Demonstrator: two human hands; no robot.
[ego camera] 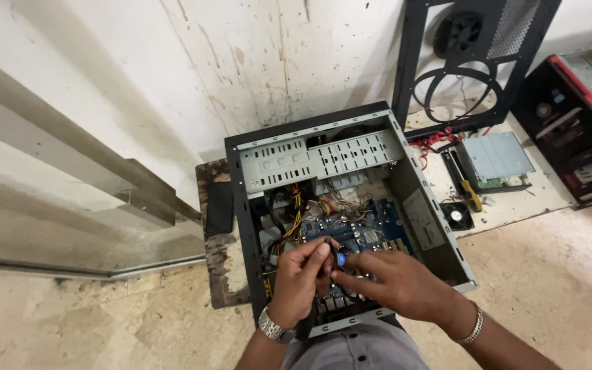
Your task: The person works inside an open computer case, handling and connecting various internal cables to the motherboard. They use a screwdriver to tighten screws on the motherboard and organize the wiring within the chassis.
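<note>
computer repair workshop | opened computer case (pixel 351 205) on floor | loose side panel (pixel 471 62) | spare fan (pixel 457 214) | stained wall (pixel 241 62)

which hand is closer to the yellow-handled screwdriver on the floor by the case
Right. The right hand is inside the open computer case, on the side toward the yellow-handled screwdriver. The left hand is farther over, beyond the right one.

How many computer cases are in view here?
3: the open computer case under both hands, an empty black case frame leaning on the wall, and a red-trimmed case at far right. More may lie off-frame.
</note>
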